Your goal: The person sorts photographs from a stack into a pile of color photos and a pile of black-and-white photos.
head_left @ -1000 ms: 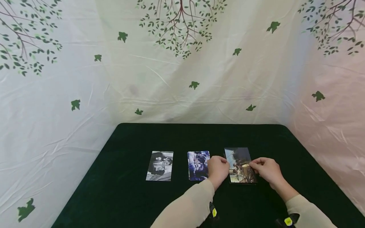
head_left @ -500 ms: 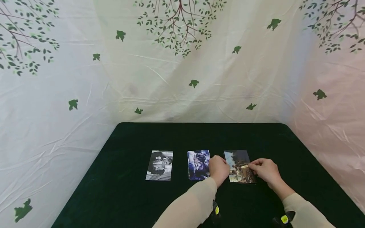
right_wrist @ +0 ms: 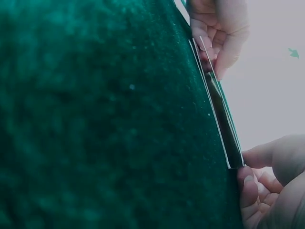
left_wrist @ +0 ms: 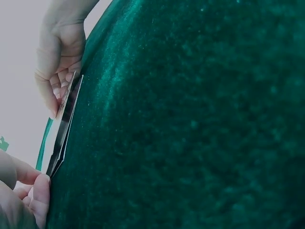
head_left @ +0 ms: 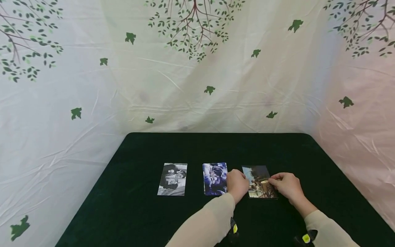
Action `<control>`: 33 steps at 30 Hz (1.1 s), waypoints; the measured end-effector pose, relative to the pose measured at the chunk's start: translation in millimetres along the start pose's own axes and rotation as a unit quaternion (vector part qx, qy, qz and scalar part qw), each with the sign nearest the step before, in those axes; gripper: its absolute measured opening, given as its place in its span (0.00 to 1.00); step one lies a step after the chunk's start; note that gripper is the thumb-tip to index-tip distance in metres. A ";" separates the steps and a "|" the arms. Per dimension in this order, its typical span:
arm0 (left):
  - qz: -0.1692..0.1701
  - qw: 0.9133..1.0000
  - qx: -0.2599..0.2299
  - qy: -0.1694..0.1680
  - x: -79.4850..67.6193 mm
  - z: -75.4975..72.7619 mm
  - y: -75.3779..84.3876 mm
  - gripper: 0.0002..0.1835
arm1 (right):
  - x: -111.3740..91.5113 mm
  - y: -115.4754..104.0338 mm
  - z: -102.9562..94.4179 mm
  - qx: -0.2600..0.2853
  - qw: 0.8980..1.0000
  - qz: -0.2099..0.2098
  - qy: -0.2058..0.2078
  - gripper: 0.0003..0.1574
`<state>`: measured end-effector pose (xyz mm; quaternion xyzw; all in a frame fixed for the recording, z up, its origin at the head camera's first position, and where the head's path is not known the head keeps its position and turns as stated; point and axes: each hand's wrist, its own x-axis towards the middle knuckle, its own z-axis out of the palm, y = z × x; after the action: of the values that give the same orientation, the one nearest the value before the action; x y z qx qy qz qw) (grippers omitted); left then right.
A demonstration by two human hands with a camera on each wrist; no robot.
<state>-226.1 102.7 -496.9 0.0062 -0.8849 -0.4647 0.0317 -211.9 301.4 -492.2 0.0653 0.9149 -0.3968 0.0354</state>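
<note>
A photo card (head_left: 259, 183) with a colour outdoor scene is held by its two side edges, close over one or more other cards at the right of the row. The left hand (head_left: 237, 185) pinches its left edge, and the right hand (head_left: 287, 185) pinches the right edge between thumb and fingers. Both wrist views catch the cards edge-on: in the left wrist view the held card (left_wrist: 61, 121) stands slightly apart from the cards (left_wrist: 74, 112) under it. In the right wrist view, the right thumb and fingers meet at the near corner, and the left hand (right_wrist: 219, 33) grips the far end.
A blue-purple photo card (head_left: 214, 178) lies just left of the left hand, apparently on top of another. Farther left is a black-and-white photo card (head_left: 172, 180). All rest on a dark green cloth-covered table (head_left: 129, 212). A leaf-printed curtain (head_left: 185, 103) hangs behind.
The held photo card's far edge has come down toward the person, lining up more closely with the cards beneath. Both hands have shifted only slightly; the other two photo cards stay put.
</note>
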 end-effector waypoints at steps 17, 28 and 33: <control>0.001 1.000 0.015 0.006 0.8 6.7 -2.1 0.21 | 1.7 -1.0 5.0 -0.026 0.999 -0.009 0.018 0.15; 0.034 0.998 0.061 0.008 -5.0 3.7 1.7 0.27 | 1.5 -1.7 6.3 -0.033 0.999 -0.002 0.032 0.12; 0.048 0.997 0.064 0.012 -7.5 1.9 3.9 0.28 | 1.2 -1.2 4.8 -0.036 0.999 -0.001 0.029 0.12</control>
<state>-218.7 106.8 -495.1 -0.0284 -0.9117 -0.4050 0.0636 -213.2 297.2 -494.8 0.0746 0.9293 -0.3615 0.0109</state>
